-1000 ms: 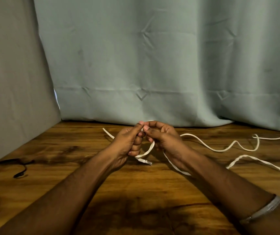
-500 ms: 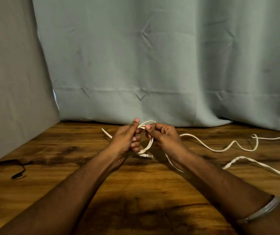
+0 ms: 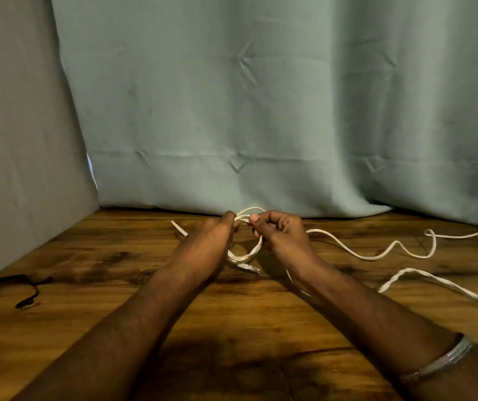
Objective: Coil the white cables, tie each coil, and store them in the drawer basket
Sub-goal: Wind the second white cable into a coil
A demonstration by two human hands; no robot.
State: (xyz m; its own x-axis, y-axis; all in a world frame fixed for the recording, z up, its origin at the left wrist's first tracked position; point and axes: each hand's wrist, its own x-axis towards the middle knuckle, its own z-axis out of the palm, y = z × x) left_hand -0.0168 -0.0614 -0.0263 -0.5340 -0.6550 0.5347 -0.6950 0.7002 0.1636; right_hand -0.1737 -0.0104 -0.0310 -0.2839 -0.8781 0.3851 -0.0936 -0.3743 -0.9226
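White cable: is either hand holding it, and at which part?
Both. The left hand and right hand pinch the white cable at the top of its small loops, near the plug end.

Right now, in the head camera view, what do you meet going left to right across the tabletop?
Black cable → left hand → small white coil held between both hands → right hand → loose white cable snaking off toward the right edge.
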